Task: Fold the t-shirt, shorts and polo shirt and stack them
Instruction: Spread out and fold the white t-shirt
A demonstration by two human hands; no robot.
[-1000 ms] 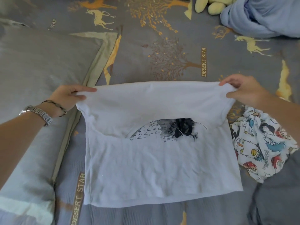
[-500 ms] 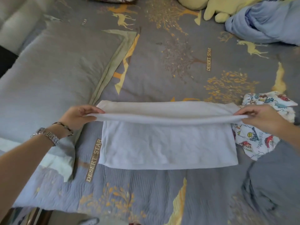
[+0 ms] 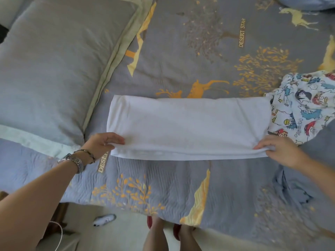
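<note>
Lying folded into a wide white band on the grey patterned bedspread (image 3: 163, 187), t-shirt (image 3: 188, 125); near corners pinched by left hand (image 3: 101, 144) and right hand (image 3: 279, 148), fingers grasping cloth. Touching its right end, cartoon-print shorts (image 3: 306, 104), unfolded. Grey pillow (image 3: 54, 66) just beside, left.

Grey-blue quilted bedspread (image 3: 181, 187), printed with golden trees, deer, "DESERT STAR" lettering. Grey pillow (image 3: 54, 66) with pale green border, upper left on bedspread. Light blue fabric (image 3: 308, 2) at top right edge. White shoe (image 3: 104, 219) on pale floor (image 3: 117, 238) below bed edge. White cable (image 3: 59, 236), lower left.
</note>
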